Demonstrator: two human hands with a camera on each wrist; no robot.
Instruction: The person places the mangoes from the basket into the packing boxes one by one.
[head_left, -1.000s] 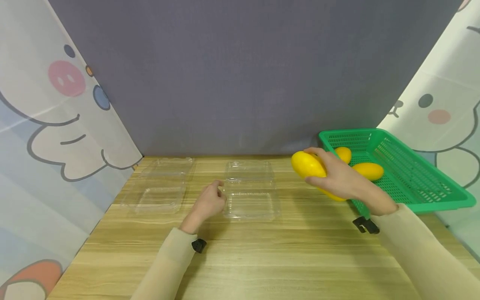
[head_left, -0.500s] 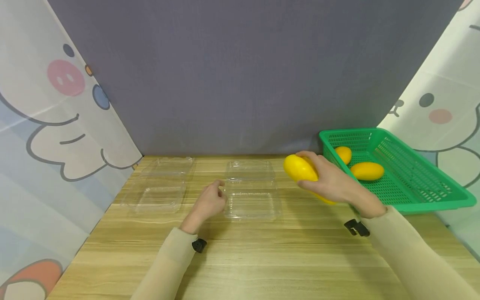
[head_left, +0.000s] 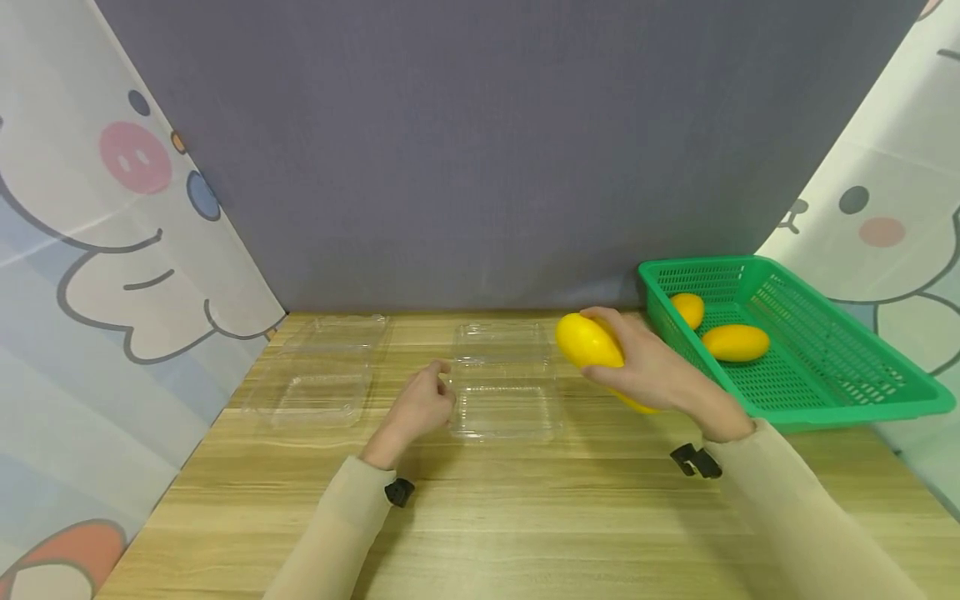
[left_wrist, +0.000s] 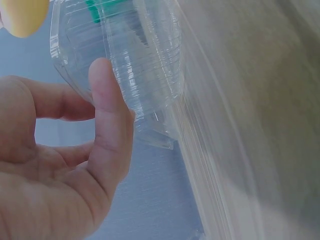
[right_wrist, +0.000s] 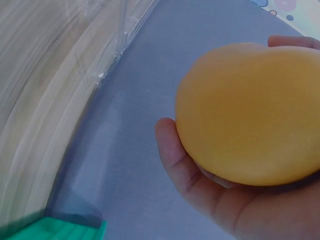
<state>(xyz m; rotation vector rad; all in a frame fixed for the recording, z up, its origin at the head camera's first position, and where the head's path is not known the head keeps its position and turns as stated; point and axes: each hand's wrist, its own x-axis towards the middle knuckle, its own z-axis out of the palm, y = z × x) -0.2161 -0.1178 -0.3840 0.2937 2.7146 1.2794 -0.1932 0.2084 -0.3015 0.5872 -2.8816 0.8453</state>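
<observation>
In the head view my right hand (head_left: 652,362) holds a smooth yellow mango (head_left: 585,340) above the table, left of the green basket. The fingers and thumb wrap round the mango (right_wrist: 250,115) in the right wrist view; the palm side hides part of it. My left hand (head_left: 418,404) is at the left edge of an open clear plastic clamshell box (head_left: 504,412), its lid laid back. In the left wrist view, the curled fingers of that hand (left_wrist: 75,145) pinch the rim of the clear box (left_wrist: 135,65).
A second open clear clamshell box (head_left: 315,396) lies to the left on the wooden table (head_left: 480,525). The green basket (head_left: 832,412) at the right holds a mango (head_left: 735,342) and another mango (head_left: 687,309). A grey panel (head_left: 465,167) stands along the back.
My right hand has carried the mango left and slightly down, away from the basket and toward the middle box. The left hand has stayed at the box's edge.
</observation>
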